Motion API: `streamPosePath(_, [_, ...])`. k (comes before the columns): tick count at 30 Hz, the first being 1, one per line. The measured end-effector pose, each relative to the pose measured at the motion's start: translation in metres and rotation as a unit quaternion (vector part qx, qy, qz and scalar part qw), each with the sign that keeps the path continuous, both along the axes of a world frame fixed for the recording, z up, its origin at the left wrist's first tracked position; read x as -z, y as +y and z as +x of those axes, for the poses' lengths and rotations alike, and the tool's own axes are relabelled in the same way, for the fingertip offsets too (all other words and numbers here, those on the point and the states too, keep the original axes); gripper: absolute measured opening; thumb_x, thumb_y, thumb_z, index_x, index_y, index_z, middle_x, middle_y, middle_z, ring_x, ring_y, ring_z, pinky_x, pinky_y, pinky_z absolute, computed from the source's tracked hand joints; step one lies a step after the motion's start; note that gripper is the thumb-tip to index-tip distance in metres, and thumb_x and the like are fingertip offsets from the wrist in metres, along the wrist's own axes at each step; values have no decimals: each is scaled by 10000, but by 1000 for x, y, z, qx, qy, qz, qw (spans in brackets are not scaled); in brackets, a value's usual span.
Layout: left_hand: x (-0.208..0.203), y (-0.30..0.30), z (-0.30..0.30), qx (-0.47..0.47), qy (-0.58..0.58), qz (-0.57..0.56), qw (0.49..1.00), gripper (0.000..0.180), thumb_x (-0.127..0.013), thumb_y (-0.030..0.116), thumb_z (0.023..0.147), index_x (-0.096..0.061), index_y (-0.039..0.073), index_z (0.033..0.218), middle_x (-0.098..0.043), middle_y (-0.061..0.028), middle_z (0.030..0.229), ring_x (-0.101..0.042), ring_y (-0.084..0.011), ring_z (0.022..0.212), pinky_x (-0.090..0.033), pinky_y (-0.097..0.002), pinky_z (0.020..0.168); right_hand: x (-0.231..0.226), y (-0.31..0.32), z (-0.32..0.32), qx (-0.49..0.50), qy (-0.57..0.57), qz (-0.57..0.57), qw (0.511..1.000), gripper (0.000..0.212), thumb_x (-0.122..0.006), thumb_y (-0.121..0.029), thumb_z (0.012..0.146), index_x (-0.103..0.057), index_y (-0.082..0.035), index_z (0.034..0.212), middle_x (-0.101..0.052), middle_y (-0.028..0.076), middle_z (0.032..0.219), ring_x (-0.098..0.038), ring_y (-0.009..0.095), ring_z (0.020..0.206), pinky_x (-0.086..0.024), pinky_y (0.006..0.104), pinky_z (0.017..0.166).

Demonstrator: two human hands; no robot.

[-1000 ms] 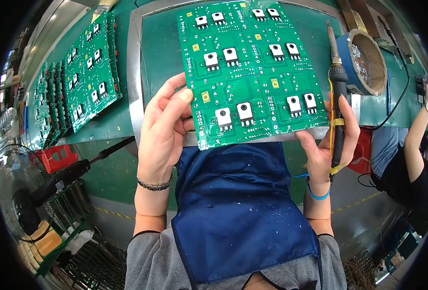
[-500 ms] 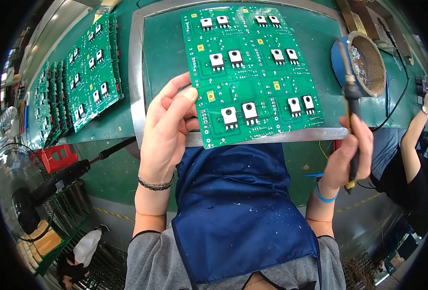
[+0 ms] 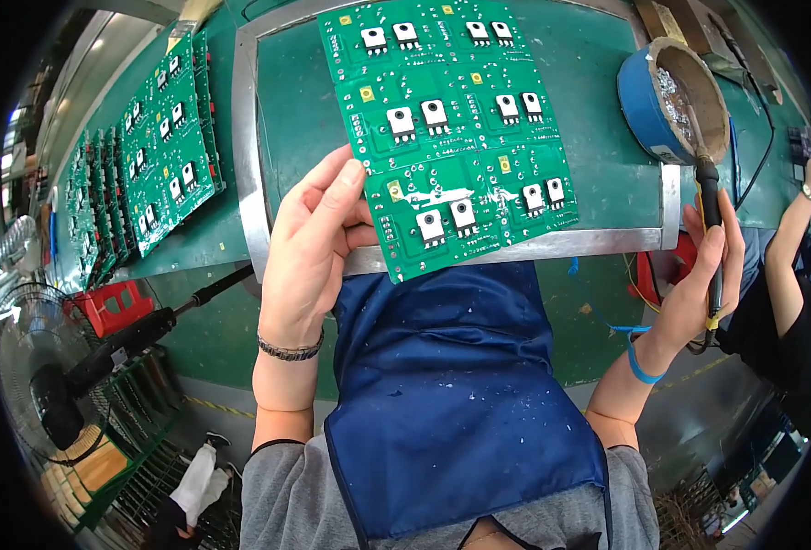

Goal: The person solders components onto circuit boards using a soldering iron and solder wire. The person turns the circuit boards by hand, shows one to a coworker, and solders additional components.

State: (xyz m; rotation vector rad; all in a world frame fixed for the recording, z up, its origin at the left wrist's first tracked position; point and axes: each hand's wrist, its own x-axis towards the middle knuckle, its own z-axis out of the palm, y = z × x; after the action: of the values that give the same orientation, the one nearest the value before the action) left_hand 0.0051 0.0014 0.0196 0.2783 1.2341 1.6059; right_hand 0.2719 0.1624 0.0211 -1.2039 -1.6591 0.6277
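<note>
My left hand (image 3: 318, 220) pinches the lower left edge of a large green circuit board (image 3: 446, 170), thumb on top and fingers beneath. The board is tilted above the bench and carries pairs of three-legged transistors. In my right hand (image 3: 699, 284) is a soldering iron (image 3: 709, 188) with a black handle. Its tip reaches into a round cardboard-like tub (image 3: 648, 101) with a blue outside and shiny solder scraps inside; whether the tip touches them I cannot tell.
Several populated green boards (image 3: 162, 147) stand upright in a row at the left of the green bench. A metal frame (image 3: 254, 137) borders the work spot. A fan (image 3: 52, 394) stands lower left. Another person's arm (image 3: 795, 220) is at the far right.
My right hand has moved right and the soldering iron's tip has gone from the tub's left side into the tub. The board has shifted slightly left and tilted.
</note>
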Motion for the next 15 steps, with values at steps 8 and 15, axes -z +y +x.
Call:
streamPosePath(8, [4,-3,-1,10,30,-1,999,415,-506,194,985,-462,-51,1317,-671,-91,1024,-666,-102,777,-578,-256,688,1,0,13,-4,48,29,998,327,-518,-162,956,-574,89,1158,-654,189,1000,-663,202,842,-534,303,799])
streamPosePath(15, [-2,4,0,-13,-8,11,1000,417,-492,199,990,-457,-56,1318,-671,-102,1053,-681,-117,822,-579,-258,710,4,-7,15,-36,122,35,991,361,-502,-157,958,-525,110,1199,-646,207,939,-660,229,833,-546,326,773])
